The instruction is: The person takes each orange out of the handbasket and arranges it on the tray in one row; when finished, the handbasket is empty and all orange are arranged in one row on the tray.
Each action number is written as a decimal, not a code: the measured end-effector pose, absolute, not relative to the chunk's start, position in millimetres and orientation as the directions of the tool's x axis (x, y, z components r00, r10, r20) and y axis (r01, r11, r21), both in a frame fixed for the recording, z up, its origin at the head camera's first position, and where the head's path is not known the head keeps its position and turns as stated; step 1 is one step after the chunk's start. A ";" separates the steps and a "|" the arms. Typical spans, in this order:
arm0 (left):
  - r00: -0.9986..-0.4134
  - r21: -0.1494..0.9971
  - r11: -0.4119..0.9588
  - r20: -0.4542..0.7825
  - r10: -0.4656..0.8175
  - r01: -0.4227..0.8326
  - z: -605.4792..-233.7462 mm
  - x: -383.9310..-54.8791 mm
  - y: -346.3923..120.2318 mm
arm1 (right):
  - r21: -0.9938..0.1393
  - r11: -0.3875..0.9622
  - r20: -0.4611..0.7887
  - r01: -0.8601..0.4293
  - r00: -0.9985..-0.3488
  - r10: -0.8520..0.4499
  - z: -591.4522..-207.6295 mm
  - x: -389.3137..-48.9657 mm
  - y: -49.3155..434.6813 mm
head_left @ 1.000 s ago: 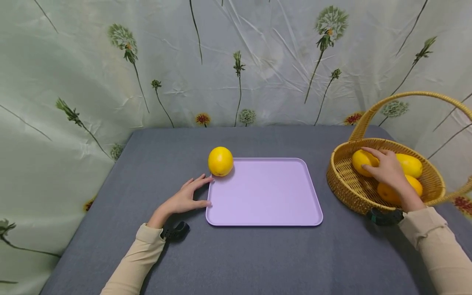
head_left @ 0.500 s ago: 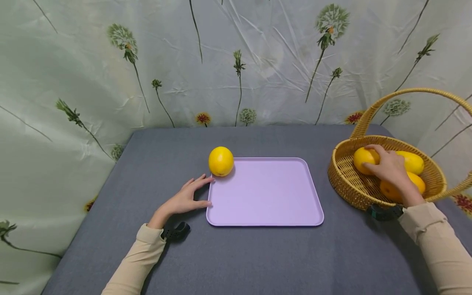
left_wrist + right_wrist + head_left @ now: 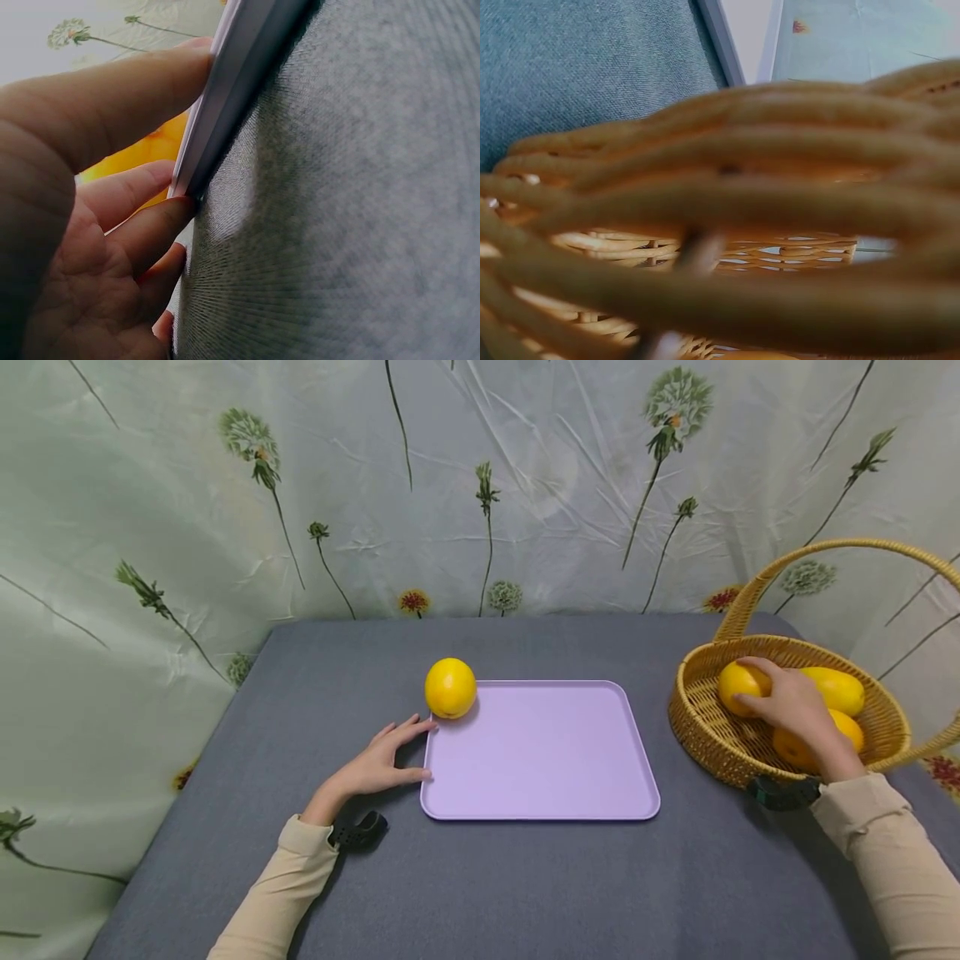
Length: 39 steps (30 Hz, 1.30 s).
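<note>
In the head view, my right hand reaches into the wicker basket, thumb and fingers curled round an orange. Another orange lies partly under that hand, beside a longer yellow fruit. My left hand rests at the left edge of a lilac tray, fingers loosely spread. Its thumb and fingertips meet the tray's side in the left wrist view. An orange sits on the tray's far left corner. Blurred wickerwork fills most of the right wrist view and hides the right hand.
A tall arched handle rises over the basket. Grey cloth covers the table, and a flower-printed curtain hangs behind and to the left of it. Black camera straps sit at both wrists.
The right hand's fingers have shifted slightly over the orange in the basket. The left hand, the tray and the orange on it stay in place.
</note>
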State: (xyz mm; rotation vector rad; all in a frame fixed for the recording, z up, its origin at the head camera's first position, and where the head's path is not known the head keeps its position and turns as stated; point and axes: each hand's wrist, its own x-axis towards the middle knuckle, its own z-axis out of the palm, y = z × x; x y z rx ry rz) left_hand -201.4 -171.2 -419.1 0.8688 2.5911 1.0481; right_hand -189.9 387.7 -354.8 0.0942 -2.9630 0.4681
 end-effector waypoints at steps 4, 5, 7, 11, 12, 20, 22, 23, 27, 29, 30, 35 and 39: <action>-0.804 0.697 0.571 0.013 0.595 0.434 -418.4 -201.1 -171.2 | -0.301 0.951 0.158 -0.065 -0.987 -0.017 -355.1 -188.3 387.4; -0.804 0.699 0.571 0.010 0.595 0.431 -418.0 -201.0 -171.0 | -0.303 0.951 0.163 -0.064 -0.987 -0.015 -355.1 -187.8 386.7; -0.805 0.703 0.570 0.005 0.594 0.425 -417.4 -201.0 -170.8 | -0.308 0.949 0.182 -0.070 -0.983 -0.014 -355.4 -187.5 385.3; -0.806 0.698 0.575 0.006 0.592 0.427 -418.1 -201.1 -171.3 | -0.321 0.942 0.226 -0.094 -0.974 -0.020 -356.1 -188.0 381.1; -0.807 0.698 0.575 0.005 0.591 0.426 -418.3 -200.9 -171.5 | -0.329 0.939 0.230 -0.097 -0.973 -0.020 -356.3 -188.0 380.1; -0.802 0.699 0.568 0.014 0.597 0.435 -416.1 -200.5 -170.7 | -0.402 0.912 0.245 -0.082 -0.969 0.020 -353.8 -185.1 373.9; -0.802 0.699 0.569 0.012 0.597 0.434 -416.2 -200.6 -170.2 | -0.413 0.907 0.251 -0.083 -0.968 0.026 -352.6 -184.1 372.5; -0.802 0.697 0.570 0.011 0.597 0.434 -416.1 -200.9 -170.2 | -0.418 0.905 0.255 -0.082 -0.967 0.030 -351.8 -183.7 371.8; -0.806 0.695 0.577 0.005 0.592 0.428 -416.7 -201.4 -170.3 | -0.454 0.888 0.251 -0.076 -0.967 0.046 -347.7 -182.2 368.3; -0.806 0.691 0.577 0.013 0.592 0.435 -416.7 -201.2 -170.6 | -0.473 0.878 0.244 -0.066 -0.968 0.058 -345.2 -181.2 366.4; -0.805 0.688 0.577 0.017 0.592 0.439 -416.7 -201.1 -170.7 | -0.480 0.875 0.245 -0.065 -0.967 0.062 -344.1 -180.7 365.7; -0.805 0.688 0.572 0.030 0.593 0.447 -416.8 -200.9 -170.2 | -0.488 0.870 0.252 -0.062 -0.965 0.072 -338.7 -176.3 363.0; -0.807 0.687 0.576 0.026 0.589 0.443 -417.6 -200.9 -170.7 | -0.501 0.863 0.257 -0.064 -0.963 0.078 -335.9 -173.6 360.5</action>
